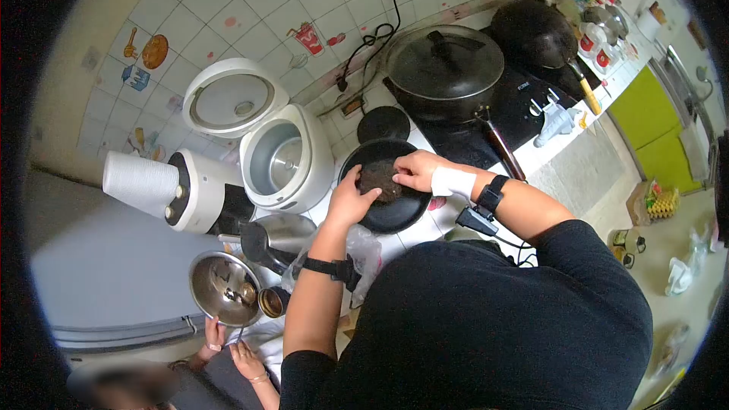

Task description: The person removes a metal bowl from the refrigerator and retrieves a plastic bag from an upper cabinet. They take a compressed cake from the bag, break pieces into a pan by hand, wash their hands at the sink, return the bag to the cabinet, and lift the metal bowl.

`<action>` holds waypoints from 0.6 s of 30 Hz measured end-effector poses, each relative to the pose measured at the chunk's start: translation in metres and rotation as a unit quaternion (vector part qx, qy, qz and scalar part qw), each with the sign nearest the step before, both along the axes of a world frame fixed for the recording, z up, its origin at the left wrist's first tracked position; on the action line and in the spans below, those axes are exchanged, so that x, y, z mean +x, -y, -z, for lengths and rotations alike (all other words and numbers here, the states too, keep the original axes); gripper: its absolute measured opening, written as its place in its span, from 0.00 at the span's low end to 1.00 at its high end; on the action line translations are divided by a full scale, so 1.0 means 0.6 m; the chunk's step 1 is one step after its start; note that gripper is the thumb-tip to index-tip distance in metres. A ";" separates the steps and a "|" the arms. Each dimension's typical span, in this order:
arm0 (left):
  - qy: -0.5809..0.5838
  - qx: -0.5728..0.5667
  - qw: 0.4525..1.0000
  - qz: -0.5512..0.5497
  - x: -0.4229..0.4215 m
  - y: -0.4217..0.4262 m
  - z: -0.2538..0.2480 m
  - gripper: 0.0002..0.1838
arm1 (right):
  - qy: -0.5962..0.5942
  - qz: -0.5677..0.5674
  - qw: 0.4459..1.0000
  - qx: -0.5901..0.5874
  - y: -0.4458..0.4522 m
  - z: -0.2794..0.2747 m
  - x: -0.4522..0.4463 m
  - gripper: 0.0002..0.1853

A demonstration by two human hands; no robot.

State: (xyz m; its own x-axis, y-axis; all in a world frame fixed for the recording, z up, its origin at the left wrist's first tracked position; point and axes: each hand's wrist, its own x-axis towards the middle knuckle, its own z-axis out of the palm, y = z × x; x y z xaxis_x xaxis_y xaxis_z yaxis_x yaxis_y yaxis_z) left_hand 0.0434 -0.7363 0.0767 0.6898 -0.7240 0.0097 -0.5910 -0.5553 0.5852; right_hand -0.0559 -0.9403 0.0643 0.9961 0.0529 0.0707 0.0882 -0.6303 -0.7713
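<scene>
Both hands work inside a round black pot on the white-tiled counter. A dark brown, rough-textured clump lies between them; its exact kind I cannot make out. My left hand grips the clump's left side, thumb on top and fingers at its far edge. From the right, my right hand pinches its edge with bent fingers. Just behind the pot is a flat black disc. To the left stands a white rice cooker with its lid raised and a silvery interior.
A lidded wok and another dark wok sit on the black stove. A metal kettle, plastic bag and open jar stand left. Another person's hands are near a steel bowl.
</scene>
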 end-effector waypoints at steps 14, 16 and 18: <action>-0.051 0.003 0.995 0.090 -0.013 0.017 -0.021 0.17 | 0.021 -0.142 0.943 -0.301 -0.012 -0.018 0.017 0.26; -0.044 0.030 0.995 0.082 -0.019 0.019 -0.023 0.17 | 0.019 -0.146 0.938 -0.312 -0.011 -0.014 0.023 0.27; -0.020 0.046 0.996 0.072 -0.022 0.020 -0.021 0.19 | 0.018 -0.151 0.934 -0.324 -0.012 -0.009 0.030 0.28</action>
State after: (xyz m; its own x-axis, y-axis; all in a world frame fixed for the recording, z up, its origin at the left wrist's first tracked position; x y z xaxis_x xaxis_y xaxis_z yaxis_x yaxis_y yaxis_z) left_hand 0.0301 -0.7485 0.0894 0.5773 -0.8119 -0.0866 -0.6450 -0.5185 0.5614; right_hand -0.0382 -0.9333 0.0699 0.9265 0.3742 -0.0402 0.3558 -0.9057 -0.2303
